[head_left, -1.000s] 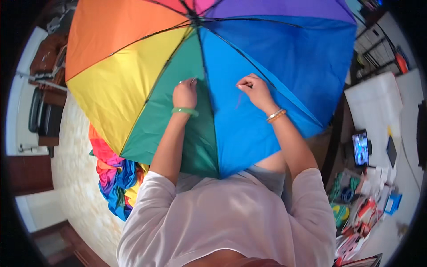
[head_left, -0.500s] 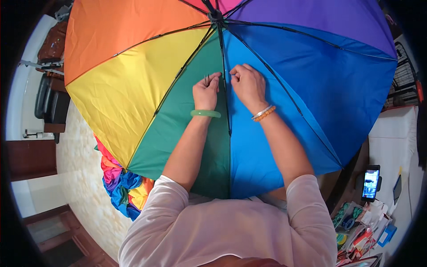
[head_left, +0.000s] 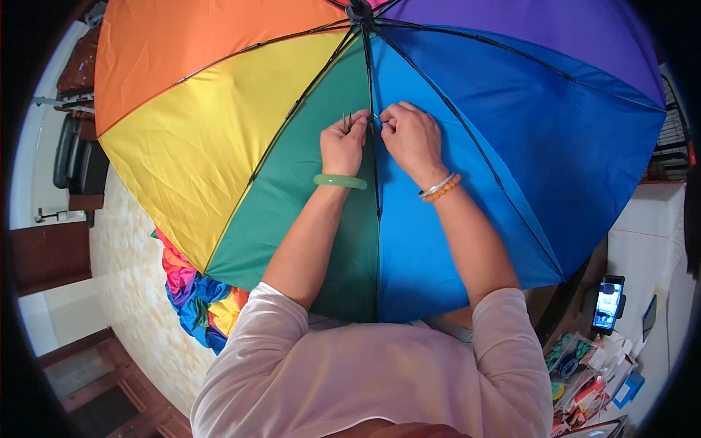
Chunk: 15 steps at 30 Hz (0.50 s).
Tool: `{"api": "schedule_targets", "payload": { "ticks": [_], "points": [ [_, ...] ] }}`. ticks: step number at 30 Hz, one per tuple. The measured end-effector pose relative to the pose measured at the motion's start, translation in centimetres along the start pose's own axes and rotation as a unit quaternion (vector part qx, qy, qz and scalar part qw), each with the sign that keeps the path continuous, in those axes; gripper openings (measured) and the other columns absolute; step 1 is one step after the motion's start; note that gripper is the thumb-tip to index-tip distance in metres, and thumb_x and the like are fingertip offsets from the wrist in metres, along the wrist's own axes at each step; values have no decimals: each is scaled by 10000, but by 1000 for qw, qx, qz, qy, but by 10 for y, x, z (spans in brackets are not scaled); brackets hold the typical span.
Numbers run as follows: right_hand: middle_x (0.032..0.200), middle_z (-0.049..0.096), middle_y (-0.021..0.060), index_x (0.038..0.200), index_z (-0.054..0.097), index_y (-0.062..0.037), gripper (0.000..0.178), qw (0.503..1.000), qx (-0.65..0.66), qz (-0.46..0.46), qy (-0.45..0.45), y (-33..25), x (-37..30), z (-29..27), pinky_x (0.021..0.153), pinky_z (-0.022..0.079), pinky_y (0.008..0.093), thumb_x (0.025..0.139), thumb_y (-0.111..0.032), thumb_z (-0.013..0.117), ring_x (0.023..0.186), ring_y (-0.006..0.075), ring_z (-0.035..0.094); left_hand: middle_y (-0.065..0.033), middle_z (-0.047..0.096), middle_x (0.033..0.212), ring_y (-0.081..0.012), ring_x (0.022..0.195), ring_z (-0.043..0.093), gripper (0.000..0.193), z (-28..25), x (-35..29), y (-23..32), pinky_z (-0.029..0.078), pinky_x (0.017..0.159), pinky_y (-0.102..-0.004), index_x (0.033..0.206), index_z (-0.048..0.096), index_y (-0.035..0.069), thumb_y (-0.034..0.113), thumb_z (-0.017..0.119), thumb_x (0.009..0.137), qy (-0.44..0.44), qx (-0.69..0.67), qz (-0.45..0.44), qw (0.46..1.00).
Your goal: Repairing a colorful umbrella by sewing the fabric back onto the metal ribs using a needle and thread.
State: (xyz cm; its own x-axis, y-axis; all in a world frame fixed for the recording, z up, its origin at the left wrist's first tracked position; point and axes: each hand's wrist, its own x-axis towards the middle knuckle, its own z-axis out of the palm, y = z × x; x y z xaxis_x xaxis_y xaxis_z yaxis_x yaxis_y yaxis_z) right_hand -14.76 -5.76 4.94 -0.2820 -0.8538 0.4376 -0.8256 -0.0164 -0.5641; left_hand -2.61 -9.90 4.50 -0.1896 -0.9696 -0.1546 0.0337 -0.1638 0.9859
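Note:
An opened rainbow umbrella [head_left: 266, 120] spreads in front of me, its inside facing up, with black metal ribs meeting at a dark hub [head_left: 359, 10]. My left hand [head_left: 343, 150], wearing a green bangle, is closed over the green panel. Two thin metal prongs of a small tool [head_left: 347, 123] stick up between its fingers; its kind is unclear. The fingertips are at the middle rib [head_left: 372, 146]. Just right of that rib, on the light blue panel, my right hand [head_left: 415, 139] is closed in a pinch. Whatever is in that pinch is too small to make out.
A heap of rainbow-coloured fabric [head_left: 197, 292] lies on the floor at the left. To the right, a lit phone [head_left: 607, 305] stands upright in a holder beside a container of small supplies [head_left: 573, 358]. A black seat [head_left: 79, 157] is at far left.
The umbrella has shifted slightly in view, its hub moving up. My left fingertips have come a little closer to the middle rib and my right hand; both hands stay pinched.

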Motion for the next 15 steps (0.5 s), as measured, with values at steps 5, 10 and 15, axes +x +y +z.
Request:
{"api": "schedule_targets", "payload": {
  "ticks": [5, 10, 15],
  "points": [
    [704, 575, 30, 761, 615, -62, 64, 999, 41, 19, -15, 1, -1, -2, 591, 435, 357, 708, -27, 610, 597, 250, 527, 16, 510, 612, -53, 514, 402, 180, -1, -4, 2, 302, 457, -174, 987, 673, -5, 92, 592, 859, 7, -25, -24, 999],
    [723, 572, 34, 782, 608, -57, 77, 997, 77, 10, -15, 2, 1, 1, 582, 433, 352, 719, -14, 606, 603, 246, 520, 2, 519, 612, -74, 553, 441, 130, -2, -6, 10, 366, 503, -193, 905, 670, -12, 65, 581, 849, 29, -86, -108, 990],
    [757, 578, 39, 831, 604, -49, 110, 995, 44, -78, 50, 2, 7, 9, 573, 436, 337, 734, 3, 601, 616, 224, 523, -3, 528, 616, -71, 526, 423, 86, 6, 3, 12, 342, 473, -190, 823, 645, 9, 74, 592, 842, 51, -58, -101, 992]
  ]
}}
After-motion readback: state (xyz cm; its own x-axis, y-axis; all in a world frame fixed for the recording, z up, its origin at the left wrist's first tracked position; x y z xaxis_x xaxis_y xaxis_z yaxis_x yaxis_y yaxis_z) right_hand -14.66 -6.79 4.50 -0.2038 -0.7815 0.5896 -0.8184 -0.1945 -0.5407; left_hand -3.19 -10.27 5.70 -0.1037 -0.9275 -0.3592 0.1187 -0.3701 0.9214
